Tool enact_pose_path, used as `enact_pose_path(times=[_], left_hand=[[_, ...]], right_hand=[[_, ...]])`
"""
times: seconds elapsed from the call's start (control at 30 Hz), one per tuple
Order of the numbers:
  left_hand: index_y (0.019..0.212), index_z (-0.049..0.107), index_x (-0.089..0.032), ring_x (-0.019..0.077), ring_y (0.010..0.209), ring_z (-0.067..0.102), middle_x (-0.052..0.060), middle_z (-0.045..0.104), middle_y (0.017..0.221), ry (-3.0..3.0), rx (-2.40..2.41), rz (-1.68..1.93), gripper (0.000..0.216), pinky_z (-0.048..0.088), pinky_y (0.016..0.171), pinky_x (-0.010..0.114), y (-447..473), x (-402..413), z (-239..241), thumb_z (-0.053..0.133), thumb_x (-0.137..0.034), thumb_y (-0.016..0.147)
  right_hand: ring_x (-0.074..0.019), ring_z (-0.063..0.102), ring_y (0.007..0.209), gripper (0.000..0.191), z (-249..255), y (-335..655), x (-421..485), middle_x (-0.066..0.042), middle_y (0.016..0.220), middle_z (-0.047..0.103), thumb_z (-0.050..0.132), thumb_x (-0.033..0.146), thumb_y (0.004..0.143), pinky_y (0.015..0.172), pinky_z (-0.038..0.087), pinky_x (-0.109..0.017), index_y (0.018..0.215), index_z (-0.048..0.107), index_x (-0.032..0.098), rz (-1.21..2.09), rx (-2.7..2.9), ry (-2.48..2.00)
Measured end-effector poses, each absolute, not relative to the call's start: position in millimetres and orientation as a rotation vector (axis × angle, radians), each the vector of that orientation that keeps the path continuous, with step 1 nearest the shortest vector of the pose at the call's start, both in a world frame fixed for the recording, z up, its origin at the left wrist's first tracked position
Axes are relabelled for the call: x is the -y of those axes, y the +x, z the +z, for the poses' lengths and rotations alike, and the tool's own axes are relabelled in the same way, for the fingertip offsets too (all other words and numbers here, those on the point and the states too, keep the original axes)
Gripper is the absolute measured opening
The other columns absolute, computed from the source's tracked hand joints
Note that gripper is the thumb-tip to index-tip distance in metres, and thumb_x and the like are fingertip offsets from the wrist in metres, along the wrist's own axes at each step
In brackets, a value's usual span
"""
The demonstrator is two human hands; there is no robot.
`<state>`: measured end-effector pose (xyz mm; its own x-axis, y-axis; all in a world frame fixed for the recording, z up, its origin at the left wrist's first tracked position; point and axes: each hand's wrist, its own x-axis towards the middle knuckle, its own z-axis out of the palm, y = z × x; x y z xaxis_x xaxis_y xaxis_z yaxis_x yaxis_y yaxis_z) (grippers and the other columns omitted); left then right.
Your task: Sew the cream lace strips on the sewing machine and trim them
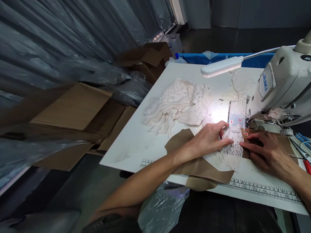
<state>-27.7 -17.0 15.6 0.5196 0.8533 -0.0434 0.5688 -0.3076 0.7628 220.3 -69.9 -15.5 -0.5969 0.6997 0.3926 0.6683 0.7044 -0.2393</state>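
Note:
A strip of white lace (232, 147) lies at the needle area of a white sewing machine (279, 84), its fringed end toward me. My left hand (211, 139) rests on the lace's left side, thumb and index finger apart, other fingers partly hidden. From the right, my right hand (269, 150) reaches in with spread fingers; its index fingertip touches the lace's right edge. Beneath that hand is a brown sheet (283, 142). More lace (239, 94) lies behind the metal plate (233, 119), which has small red-and-white marks.
A heap of white lace (182, 106) lies left of the machine under a lamp (222, 66). Brown paper pieces (201, 168) lie below my left forearm. A printed ruler (262, 189) follows the table's front edge. Scissors (302, 150) are at right, cardboard boxes (73, 110) at left.

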Motion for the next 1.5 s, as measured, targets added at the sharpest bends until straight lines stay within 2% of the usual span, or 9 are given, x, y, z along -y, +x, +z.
enact_pose_path(times=[0.23, 0.63, 0.9, 1.07, 1.1, 1.17, 1.27, 1.37, 1.5], left_hand=[[0.114, 0.062, -0.008, 0.0093, 0.058, 0.055, -0.003, 0.060, 0.065, 1.996, -1.184, 0.532, 0.030, 0.041, 0.055, 0.023, -28, 17, 16, 0.058, -0.019, 0.087], [0.122, 0.057, -0.006, 0.0087, 0.056, 0.055, -0.003, 0.061, 0.068, 1.971, -1.214, 0.574, 0.039, 0.043, 0.055, 0.023, -27, 16, 12, 0.055, -0.023, 0.086], [0.121, 0.059, -0.007, 0.0103, 0.057, 0.054, -0.001, 0.061, 0.068, 2.183, -1.255, 0.536, 0.038, 0.041, 0.054, 0.024, -26, 17, 8, 0.052, -0.020, 0.086], [0.105, 0.067, -0.013, 0.0129, 0.061, 0.055, 0.008, 0.067, 0.089, 2.743, -1.195, 0.568, 0.026, 0.034, 0.047, 0.024, -22, 20, 2, 0.045, -0.021, 0.095], [0.103, 0.068, -0.014, 0.0137, 0.066, 0.057, 0.009, 0.069, 0.095, 2.866, -1.056, 0.576, 0.027, 0.038, 0.050, 0.025, -21, 20, 0, 0.042, -0.020, 0.097], [0.107, 0.067, -0.015, 0.0160, 0.083, 0.063, 0.009, 0.071, 0.109, 3.014, -0.718, 0.577, 0.029, 0.049, 0.065, 0.028, -17, 20, -5, 0.039, -0.017, 0.101], [0.121, 0.060, -0.010, 0.0216, 0.111, 0.061, 0.014, 0.063, 0.131, 3.083, -0.588, 0.492, 0.033, 0.050, 0.090, 0.036, -14, 19, -9, 0.037, -0.026, 0.105], [0.127, 0.055, -0.005, 0.0270, 0.118, 0.057, 0.019, 0.058, 0.138, 3.091, -0.797, 0.405, 0.044, 0.046, 0.096, 0.041, -17, 18, -8, 0.035, -0.038, 0.105], [0.120, 0.059, -0.009, 0.0249, 0.108, 0.060, 0.017, 0.062, 0.132, 2.993, -1.035, 0.499, 0.037, 0.046, 0.090, 0.040, -26, 13, -3, 0.033, -0.032, 0.105]], right_hand=[[-0.0282, 0.054, 0.103, 0.031, -14, 219, 71, -0.012, 0.114, 0.059, 0.050, 0.017, 0.094, 0.078, 0.050, -0.043, 0.119, 0.067, 0.024, 0.073, 2.473, -1.065], [-0.0279, 0.055, 0.103, 0.032, -17, 219, 71, -0.011, 0.114, 0.060, 0.049, 0.018, 0.096, 0.081, 0.048, -0.043, 0.120, 0.067, 0.026, 0.077, 2.463, -1.087], [-0.0281, 0.057, 0.104, 0.033, -21, 220, 72, -0.012, 0.116, 0.061, 0.047, 0.021, 0.097, 0.079, 0.051, -0.045, 0.120, 0.068, 0.028, 0.100, 2.456, -1.138], [-0.0268, 0.057, 0.102, 0.031, -23, 219, 72, -0.010, 0.115, 0.062, 0.050, 0.022, 0.095, 0.081, 0.051, -0.044, 0.119, 0.069, 0.030, 0.088, 2.447, -1.176], [-0.0268, 0.057, 0.102, 0.031, -24, 219, 72, -0.010, 0.114, 0.062, 0.050, 0.022, 0.094, 0.081, 0.051, -0.044, 0.118, 0.069, 0.030, 0.080, 2.448, -1.171], [-0.0273, 0.057, 0.101, 0.029, -24, 219, 72, -0.010, 0.114, 0.062, 0.050, 0.021, 0.094, 0.081, 0.050, -0.044, 0.115, 0.069, 0.028, 0.062, 2.449, -1.155], [-0.0282, 0.056, 0.100, 0.029, -24, 219, 71, -0.010, 0.112, 0.062, 0.049, 0.020, 0.094, 0.080, 0.050, -0.045, 0.116, 0.068, 0.027, 0.035, 2.453, -1.134], [-0.0287, 0.055, 0.100, 0.031, -23, 219, 71, -0.011, 0.112, 0.062, 0.048, 0.019, 0.095, 0.080, 0.049, -0.045, 0.120, 0.067, 0.026, 0.026, 2.456, -1.122], [-0.0284, 0.055, 0.099, 0.031, -24, 218, 71, -0.011, 0.112, 0.061, 0.047, 0.021, 0.096, 0.079, 0.050, -0.044, 0.119, 0.067, 0.026, 0.027, 2.448, -1.128]])
